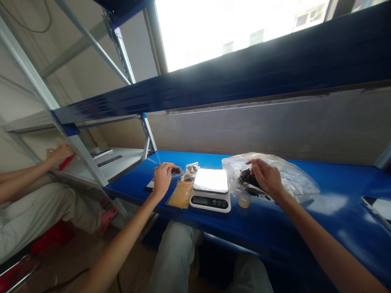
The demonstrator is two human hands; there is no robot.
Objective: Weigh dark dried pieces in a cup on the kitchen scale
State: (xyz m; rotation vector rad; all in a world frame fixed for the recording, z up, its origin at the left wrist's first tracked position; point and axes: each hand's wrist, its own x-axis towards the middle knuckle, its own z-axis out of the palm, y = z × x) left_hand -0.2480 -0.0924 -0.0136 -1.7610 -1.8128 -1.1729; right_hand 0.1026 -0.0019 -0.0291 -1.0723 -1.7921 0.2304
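at the centre of the frame, the person's left hand grips a small clear plastic packet with dark contents; right of centre, the right hand, fingers curled, is at the dark clumped material in a large clear plastic bag on the blue counter; whether it pinches any cannot be told. tilting the packet might spill it; dragging the bag could topple the small translucent round cup.
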